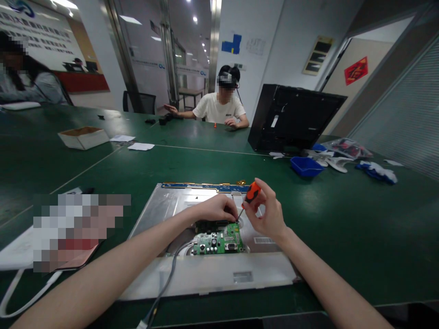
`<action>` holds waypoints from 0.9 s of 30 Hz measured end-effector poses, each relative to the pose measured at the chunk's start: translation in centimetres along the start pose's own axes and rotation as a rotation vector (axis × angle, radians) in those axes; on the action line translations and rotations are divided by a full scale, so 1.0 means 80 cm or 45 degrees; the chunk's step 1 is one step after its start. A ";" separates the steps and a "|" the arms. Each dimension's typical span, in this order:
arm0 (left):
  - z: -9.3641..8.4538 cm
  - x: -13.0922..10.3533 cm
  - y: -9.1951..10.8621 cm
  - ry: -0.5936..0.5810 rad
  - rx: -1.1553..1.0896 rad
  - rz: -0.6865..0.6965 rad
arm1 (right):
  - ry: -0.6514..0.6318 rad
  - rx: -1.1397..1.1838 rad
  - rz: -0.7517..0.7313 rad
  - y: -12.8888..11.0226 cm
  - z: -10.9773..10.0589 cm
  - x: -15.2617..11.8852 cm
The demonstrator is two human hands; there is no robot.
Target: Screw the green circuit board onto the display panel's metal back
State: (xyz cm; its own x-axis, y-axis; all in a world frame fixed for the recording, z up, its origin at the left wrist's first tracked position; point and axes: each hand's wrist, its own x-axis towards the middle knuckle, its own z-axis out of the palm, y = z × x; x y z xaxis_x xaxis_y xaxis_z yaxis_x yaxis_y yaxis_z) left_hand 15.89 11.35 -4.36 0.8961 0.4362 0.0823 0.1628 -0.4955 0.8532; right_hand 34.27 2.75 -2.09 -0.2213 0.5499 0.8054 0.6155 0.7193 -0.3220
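An orange and black screwdriver (253, 193) is gripped in my right hand (269, 212), tilted, its shaft pointing down at the upper right corner of a green circuit board (219, 240). My left hand (219, 210) reaches over the top of the board, fingers closed together beside the screwdriver's tip. Whatever those fingers pinch is too small or hidden to make out. The board sits on the metal back of a flat display panel (212, 274), which lies on the table. A grey cable (170, 272) runs from the board's left side towards me.
Blurred pale and pink items (75, 233) lie at left, with a white cable (29, 299). A white box (83, 138) stands farther back. A black monitor (297, 119), a blue tray (306, 167) and gloves (377, 172) occupy the right. Across the green table (360, 237) sits a person (221, 107).
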 end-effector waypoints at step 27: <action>0.000 -0.001 0.004 0.008 -0.018 0.002 | 0.037 -0.050 -0.013 0.002 -0.001 -0.001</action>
State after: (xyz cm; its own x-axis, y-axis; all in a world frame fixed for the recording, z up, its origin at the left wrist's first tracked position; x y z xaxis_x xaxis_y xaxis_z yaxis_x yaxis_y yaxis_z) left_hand 15.88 11.18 -4.11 0.8936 0.4404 0.0867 0.1556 -0.4851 0.8605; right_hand 34.43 2.80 -2.20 -0.2061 0.5299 0.8227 0.6425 0.7074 -0.2946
